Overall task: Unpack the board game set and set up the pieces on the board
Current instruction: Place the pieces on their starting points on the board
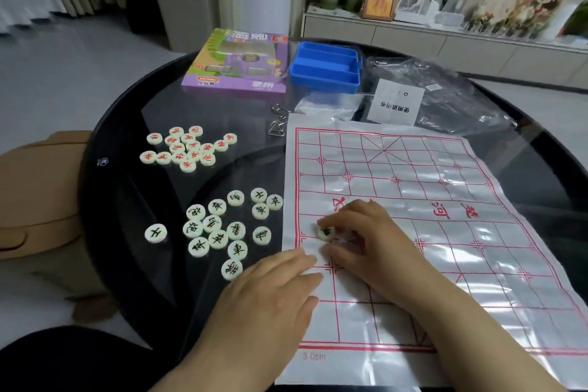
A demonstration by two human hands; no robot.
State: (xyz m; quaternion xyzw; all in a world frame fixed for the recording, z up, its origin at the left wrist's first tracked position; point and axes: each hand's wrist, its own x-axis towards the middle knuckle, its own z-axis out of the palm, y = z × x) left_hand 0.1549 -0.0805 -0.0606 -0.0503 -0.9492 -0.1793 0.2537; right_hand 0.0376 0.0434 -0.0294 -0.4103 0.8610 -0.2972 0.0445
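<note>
Our right hand [359,232] pinches one black-lettered piece [326,232] between thumb and fingertips at the board's [445,264] nine o'clock edge; we cannot tell whether it touches the sheet. Our left hand [270,289] lies palm down with fingers straight and grasps nothing, its fingertips on the board near seven o'clock. The black pieces [219,232] lie loose on the counter [127,216] just beside the board at nine o'clock, and the red pieces [187,148] cluster at ten o'clock. The box [238,64] and the blue tray [324,67] sit side by side near eleven o'clock.
</note>
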